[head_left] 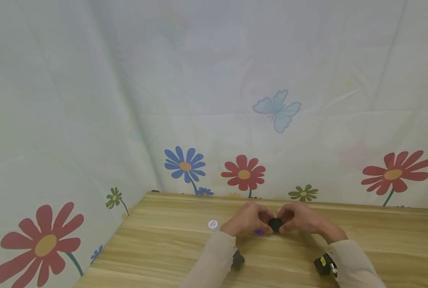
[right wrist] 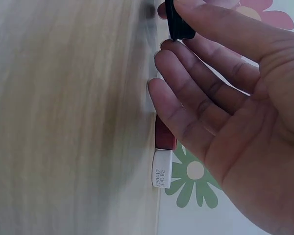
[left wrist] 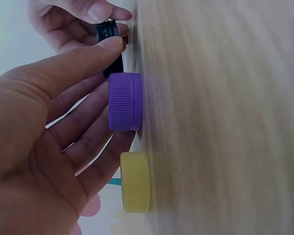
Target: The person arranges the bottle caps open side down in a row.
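A black bottle cap is pinched between my two hands, low over the far side of the table. My left hand grips its left side with thumb and fingers, while my right hand grips the right side. In the left wrist view, a purple ridged cap stands on the tabletop close by my left fingers, and a yellow cap sits farther along. Past my right fingertips, the right wrist view shows a dark red cap touching a white cap with printed characters.
A small white cap with markings lies left of my left hand on the wooden table. Behind the table hangs a flowered cloth. Black devices are worn at my wrists.
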Available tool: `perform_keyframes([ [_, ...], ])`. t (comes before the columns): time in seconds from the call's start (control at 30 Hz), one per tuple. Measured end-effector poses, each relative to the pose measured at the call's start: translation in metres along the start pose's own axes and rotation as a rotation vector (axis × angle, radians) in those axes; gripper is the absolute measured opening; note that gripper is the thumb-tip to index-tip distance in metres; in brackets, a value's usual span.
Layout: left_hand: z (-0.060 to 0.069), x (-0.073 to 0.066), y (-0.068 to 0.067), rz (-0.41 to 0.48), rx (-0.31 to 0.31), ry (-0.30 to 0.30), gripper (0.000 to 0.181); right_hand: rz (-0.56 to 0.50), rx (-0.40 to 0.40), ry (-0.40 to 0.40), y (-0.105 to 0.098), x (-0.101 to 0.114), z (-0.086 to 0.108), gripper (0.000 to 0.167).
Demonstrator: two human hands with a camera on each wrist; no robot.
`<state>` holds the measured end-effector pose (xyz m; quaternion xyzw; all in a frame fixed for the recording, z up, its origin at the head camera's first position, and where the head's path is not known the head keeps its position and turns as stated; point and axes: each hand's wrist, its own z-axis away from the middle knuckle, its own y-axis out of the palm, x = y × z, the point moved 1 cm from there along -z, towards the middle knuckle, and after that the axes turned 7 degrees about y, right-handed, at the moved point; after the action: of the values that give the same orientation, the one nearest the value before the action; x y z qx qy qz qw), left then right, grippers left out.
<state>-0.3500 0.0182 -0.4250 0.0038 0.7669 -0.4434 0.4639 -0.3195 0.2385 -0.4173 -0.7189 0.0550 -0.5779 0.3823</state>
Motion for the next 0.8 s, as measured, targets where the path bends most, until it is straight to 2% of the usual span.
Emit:
perform_keyframes([
  [0.2, -0.0004, -0.0001, 0.0012, -0.002, 0.008, -0.006, 0.031, -0.018, 0.017, 0.013, 0.0023, 0.0009, 0.0003, 0.029],
  [0.47, -0.0007, 0.0005, 0.0009, -0.059, 0.012, 0.007, 0.031, -0.029, 0.027, 0.018, 0.0064, 0.0016, -0.0002, 0.028],
  [0.8, -0.0003, 0.0005, 0.0001, -0.121, 0.013, 0.018, 0.034, 0.064, -0.018, 0.014, 0.0089, 0.0, -0.0008, 0.03],
])
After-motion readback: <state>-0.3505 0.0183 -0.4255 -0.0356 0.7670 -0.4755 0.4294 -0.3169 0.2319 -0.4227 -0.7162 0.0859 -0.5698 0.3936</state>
